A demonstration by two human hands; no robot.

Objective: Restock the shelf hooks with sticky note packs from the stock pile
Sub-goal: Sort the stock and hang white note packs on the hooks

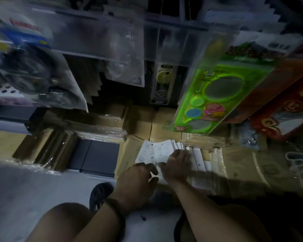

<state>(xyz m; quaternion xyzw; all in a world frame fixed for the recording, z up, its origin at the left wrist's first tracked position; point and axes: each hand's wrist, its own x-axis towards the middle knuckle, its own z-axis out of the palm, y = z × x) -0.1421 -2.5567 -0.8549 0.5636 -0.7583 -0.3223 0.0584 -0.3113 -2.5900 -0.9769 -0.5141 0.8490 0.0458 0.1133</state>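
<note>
Item: white film-wrapped sticky note packs [154,152], fanned on brown cardboard stock boxes [140,124], floor level | Left grip [138,179]: curled at nearest pack's edge, pinch unconfirmed | Right grip [177,165]: spread flat over row | Step: pick-up | Next: firm hold on 1 batch, raise for hanging.

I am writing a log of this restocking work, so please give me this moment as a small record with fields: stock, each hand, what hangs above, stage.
stock: flat white sticky note packs, fanned in a row on brown cardboard boxes
left hand: at the near edge of the packs, fingers curled; grip unclear in the blur
right hand: rests on the packs, fingers fairly straight
above: bright green plastic toy pack, hanging
stage: no pack lifted yet
</note>
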